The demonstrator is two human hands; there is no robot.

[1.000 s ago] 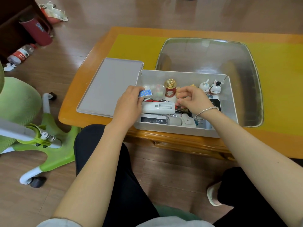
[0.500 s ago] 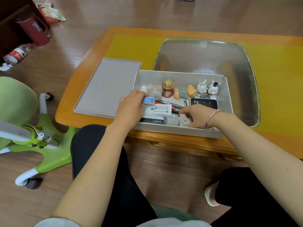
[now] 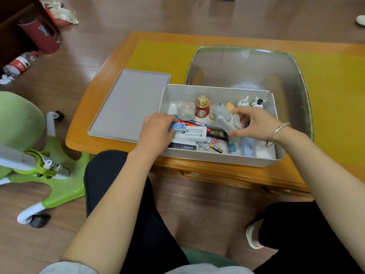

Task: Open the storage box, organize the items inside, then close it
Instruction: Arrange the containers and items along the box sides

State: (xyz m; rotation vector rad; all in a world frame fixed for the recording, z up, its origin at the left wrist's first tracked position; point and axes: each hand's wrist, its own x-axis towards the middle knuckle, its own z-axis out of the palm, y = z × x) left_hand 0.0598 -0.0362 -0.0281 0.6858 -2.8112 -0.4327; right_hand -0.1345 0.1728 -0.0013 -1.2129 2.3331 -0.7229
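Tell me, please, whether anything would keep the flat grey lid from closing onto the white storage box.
Yes. Both hands are inside the white storage box: the left hand holds a blue dotted item, and the right hand holds a grey gadget raised over it. The flat grey lid lies beside the box.

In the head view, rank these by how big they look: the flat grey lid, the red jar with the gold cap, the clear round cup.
1. Flat grey lid, by far the largest.
2. Red jar with gold cap and clear round cup: too alike to rank.
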